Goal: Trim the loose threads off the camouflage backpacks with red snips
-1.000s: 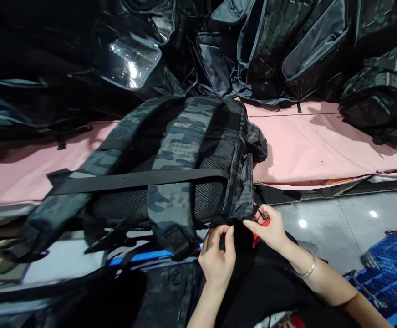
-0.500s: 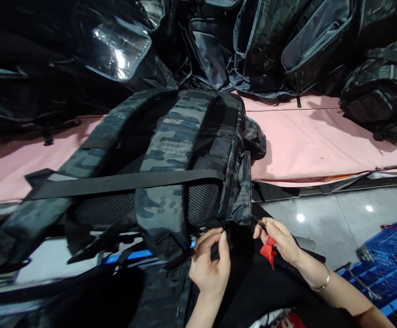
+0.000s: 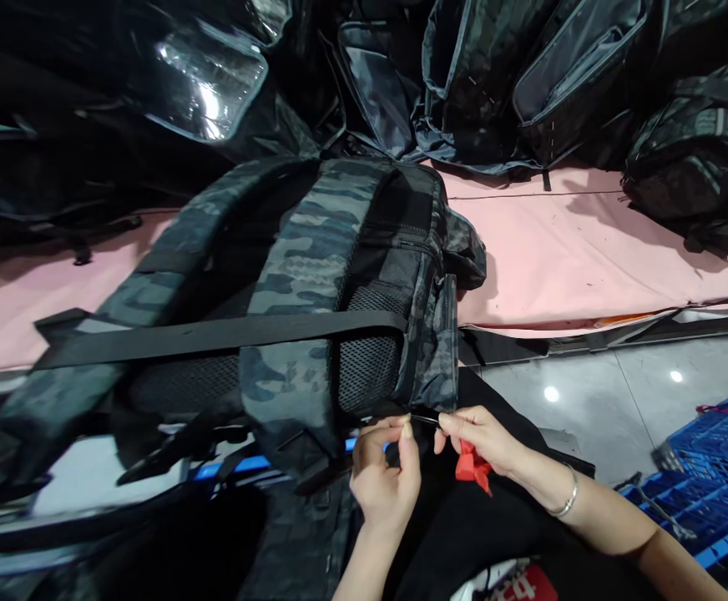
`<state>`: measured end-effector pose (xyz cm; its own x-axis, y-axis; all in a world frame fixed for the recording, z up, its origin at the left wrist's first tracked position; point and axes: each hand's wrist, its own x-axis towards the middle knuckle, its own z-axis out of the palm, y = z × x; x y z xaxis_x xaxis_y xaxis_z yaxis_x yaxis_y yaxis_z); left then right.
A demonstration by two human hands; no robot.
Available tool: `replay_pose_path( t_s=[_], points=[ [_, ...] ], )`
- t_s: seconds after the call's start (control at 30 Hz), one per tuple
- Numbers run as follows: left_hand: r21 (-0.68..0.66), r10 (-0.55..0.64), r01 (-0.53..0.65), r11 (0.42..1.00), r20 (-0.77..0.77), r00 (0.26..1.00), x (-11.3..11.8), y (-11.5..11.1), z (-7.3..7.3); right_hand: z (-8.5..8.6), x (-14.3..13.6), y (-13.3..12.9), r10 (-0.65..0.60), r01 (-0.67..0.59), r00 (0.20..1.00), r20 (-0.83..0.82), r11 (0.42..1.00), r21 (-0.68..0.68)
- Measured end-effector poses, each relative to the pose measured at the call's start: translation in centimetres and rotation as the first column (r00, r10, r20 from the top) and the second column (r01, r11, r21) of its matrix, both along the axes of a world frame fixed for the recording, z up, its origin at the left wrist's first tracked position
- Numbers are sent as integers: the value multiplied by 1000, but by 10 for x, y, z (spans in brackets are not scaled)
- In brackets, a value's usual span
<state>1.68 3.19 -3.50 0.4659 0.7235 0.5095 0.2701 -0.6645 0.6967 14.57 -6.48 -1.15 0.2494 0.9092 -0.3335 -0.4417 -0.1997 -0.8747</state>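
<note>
A dark camouflage backpack (image 3: 314,275) lies back-up across the near edge of the pink table (image 3: 564,259), its shoulder straps and a black webbing strap (image 3: 214,334) facing me. My left hand (image 3: 386,476) pinches the bag's lower edge below the mesh panel. My right hand (image 3: 486,442) holds a small thin tool with a red piece (image 3: 472,469) hanging from it. The tool's tip meets the spot that my left fingers pinch.
Several more dark backpacks (image 3: 527,75) are piled open along the far side of the table, one with a shiny clear panel (image 3: 204,79). Blue plastic crates (image 3: 708,476) stand on the grey tiled floor (image 3: 595,392) at the lower right.
My right hand drew away to the right with the red-tagged tool, then came back left to meet my left fingers at the bag's lower edge. The view shifted slightly.
</note>
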Motion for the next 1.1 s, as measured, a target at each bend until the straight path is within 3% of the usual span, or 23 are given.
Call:
replay_pose_path(
  t_s=[0.17,0.4,0.63,0.87,1.0,1.1],
  points=[
    [31,13,-14,999,22,1000,4,-4,4,3,-4,0,-56,56,997,47,998,8],
    [46,2,-3,999,40,999,6,-5,6,-7,-8,4,-91,89,992,82,996,32],
    [-99,-232,230,968,-13,973,-7,-17,6,-8,0,-9,-84,83,992,90,996,10],
    [-174,99,-123,977,-138,985,-7,-8,-6,-16,5,-25,-80,86,993,91,994,-66],
    [-176,185,-209,962,-147,972,5,-8,-9,-19,1,-21,-77,83,993,90,994,-69],
    [-176,173,-196,965,-138,975,9,-9,-8,-18,-1,-18,-85,90,993,82,993,-71]
  ],
)
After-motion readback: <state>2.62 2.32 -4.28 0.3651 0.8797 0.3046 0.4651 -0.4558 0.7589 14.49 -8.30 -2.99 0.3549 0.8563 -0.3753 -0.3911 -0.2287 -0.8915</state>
